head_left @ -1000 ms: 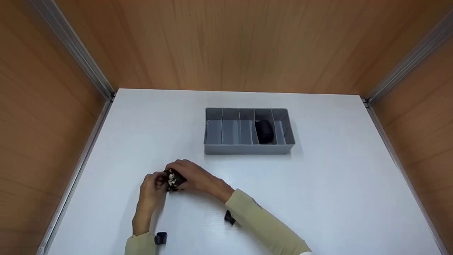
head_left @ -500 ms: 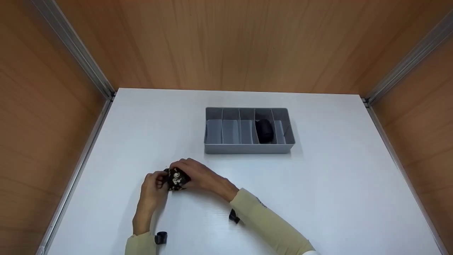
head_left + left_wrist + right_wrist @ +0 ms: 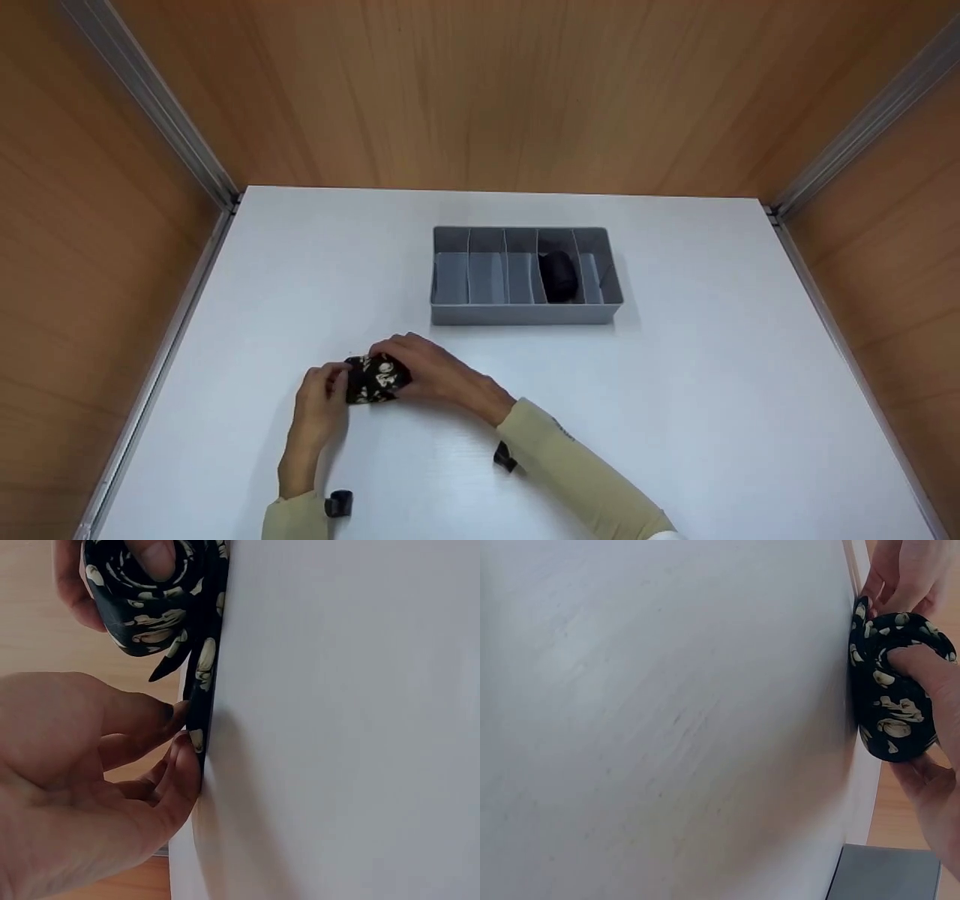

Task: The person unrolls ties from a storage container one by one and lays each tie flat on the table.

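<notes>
A black necktie (image 3: 379,379) with a cream pattern is partly rolled up on the white table, left of centre in the head view. My right hand (image 3: 431,367) grips the roll, its thumb on the coiled side and its fingers round the far side, as the right wrist view shows. A flat length of the necktie (image 3: 204,671) runs along the tabletop from the roll. At the end of that length, my left hand (image 3: 112,765) pinches the cloth between thumb and fingers. A loose pointed flap of cloth sticks out beneath the roll in the left wrist view.
Behind the hands stands a grey box (image 3: 525,315) with several compartments. A dark rolled item (image 3: 559,276) lies in its second compartment from the right. Wooden panels (image 3: 480,97) close off the back and both sides of the white table (image 3: 712,360).
My right hand has shifted slightly right with the roll, and more of the patterned cloth shows between the hands. The left hand has stayed almost in place.
</notes>
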Tool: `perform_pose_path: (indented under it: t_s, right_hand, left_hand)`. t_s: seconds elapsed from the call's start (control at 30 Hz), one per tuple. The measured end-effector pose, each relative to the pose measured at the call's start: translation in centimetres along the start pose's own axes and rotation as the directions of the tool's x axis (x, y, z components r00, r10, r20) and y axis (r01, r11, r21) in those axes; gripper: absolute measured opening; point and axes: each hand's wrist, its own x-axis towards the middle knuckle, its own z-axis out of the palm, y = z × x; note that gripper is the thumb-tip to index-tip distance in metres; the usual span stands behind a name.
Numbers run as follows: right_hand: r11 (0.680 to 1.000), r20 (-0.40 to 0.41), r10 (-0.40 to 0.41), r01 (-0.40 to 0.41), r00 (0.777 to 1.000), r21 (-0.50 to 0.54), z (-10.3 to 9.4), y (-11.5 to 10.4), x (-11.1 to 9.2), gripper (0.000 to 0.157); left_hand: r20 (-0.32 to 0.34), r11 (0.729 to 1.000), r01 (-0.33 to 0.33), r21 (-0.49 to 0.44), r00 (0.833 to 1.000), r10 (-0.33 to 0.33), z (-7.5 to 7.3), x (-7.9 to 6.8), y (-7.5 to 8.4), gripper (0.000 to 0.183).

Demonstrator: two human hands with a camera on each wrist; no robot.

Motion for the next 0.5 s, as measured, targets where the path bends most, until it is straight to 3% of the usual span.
perform_pose_path:
  t_s: [0.2,0.5]
  right_hand:
    - [1.0,0.011,0.019,-0.019,1.0,-0.003,0.0,0.4,-0.5,0.061]
    - [0.999,-0.033,0.028,-0.027,0.999,0.039,-0.5,0.8,-1.2,0.062]
  left_hand:
    - [0.004,0.999,0.053,-0.011,0.999,-0.053,0.0,0.2,0.2,0.034]
    - [-0.019,0.998,-0.006,0.057,1.0,0.007,0.7,0.2,0.7,0.033]
